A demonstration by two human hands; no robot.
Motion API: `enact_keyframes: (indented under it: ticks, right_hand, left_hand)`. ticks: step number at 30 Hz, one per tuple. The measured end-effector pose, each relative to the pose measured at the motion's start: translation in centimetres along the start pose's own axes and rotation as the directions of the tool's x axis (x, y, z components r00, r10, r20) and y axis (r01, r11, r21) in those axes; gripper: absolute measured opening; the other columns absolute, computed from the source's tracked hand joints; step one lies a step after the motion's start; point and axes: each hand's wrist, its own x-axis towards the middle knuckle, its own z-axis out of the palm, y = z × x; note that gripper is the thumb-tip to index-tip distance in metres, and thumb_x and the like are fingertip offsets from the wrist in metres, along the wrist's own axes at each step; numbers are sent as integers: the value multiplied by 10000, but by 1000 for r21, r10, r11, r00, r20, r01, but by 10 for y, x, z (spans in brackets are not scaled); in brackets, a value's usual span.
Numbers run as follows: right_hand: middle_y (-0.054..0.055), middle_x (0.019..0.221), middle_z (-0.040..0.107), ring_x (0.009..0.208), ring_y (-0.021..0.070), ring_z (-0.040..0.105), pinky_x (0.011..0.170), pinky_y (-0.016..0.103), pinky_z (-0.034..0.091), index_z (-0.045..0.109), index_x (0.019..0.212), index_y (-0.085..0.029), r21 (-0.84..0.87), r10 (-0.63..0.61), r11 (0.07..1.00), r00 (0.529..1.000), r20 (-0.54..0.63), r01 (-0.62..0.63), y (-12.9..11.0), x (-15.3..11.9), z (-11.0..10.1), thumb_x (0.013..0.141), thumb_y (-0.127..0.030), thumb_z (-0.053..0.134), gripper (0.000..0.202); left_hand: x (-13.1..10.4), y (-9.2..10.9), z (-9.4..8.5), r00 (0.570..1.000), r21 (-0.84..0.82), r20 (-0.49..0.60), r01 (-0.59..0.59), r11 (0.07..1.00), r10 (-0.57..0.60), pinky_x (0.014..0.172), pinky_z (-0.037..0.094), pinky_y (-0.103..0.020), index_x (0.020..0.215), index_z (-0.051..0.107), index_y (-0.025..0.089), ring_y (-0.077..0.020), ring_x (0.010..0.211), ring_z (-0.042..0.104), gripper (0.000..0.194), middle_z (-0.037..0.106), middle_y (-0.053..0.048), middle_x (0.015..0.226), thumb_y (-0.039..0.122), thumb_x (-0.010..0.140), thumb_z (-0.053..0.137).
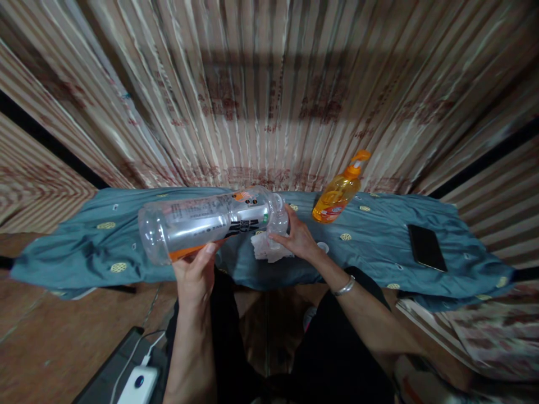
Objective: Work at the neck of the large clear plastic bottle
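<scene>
My left hand (197,275) is closed around the underside of a large clear plastic bottle (202,221) with a silver, black and orange label. The bottle lies nearly level in the air, its neck end pointing right. At that end my right hand (301,235) grips a small clear plastic bottle (278,221) between thumb and fingers. The two bottles' ends meet or overlap; whether they touch, I cannot tell. Beneath them a white folded tissue (261,248) rests on the cloth. Beside my right wrist lies a small clear round piece (323,247), partly hidden.
A blue-green patterned cloth (362,241) covers the narrow table. On it stand an orange pump bottle (337,196) at the back and a black phone (426,247) at right. Striped curtains (261,101) hang close behind. A white power bank (138,384) with a cable sits lower left.
</scene>
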Motion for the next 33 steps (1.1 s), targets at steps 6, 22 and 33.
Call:
enact_keyframes:
  ticks: [6,22,33]
  right_hand:
    - [155,1550,475,1402,336,499,1166,522,407,305,1553,-197,-10,-16,1000,1000,-4,16,1,0,2,738,-407,809,981]
    - [158,1573,441,1415,333,481,1175,533,386,253,1576,-204,2,8,1000,1000,8,-8,1,0,-1,741,-431,805,1027]
    - [161,1590,416,1425,340,468,1182,533,379,241,1586,-203,11,7,1000,1000,15,-8,0,0,-2,723,-455,827,1074]
  left_hand:
    - [2,3,4,1000,16,24,1,1000,-1,837,621,-453,1261,640,290,-293,1001,724,814,727,-86,1141,365,505,931]
    - [3,3,5,1000,42,15,22,999,-22,831,616,-468,1291,620,255,-284,907,740,881,746,-94,1047,411,485,940]
    - [8,3,6,998,45,60,24,999,-26,841,612,-458,1246,628,278,-269,920,735,812,752,-63,1000,409,504,931]
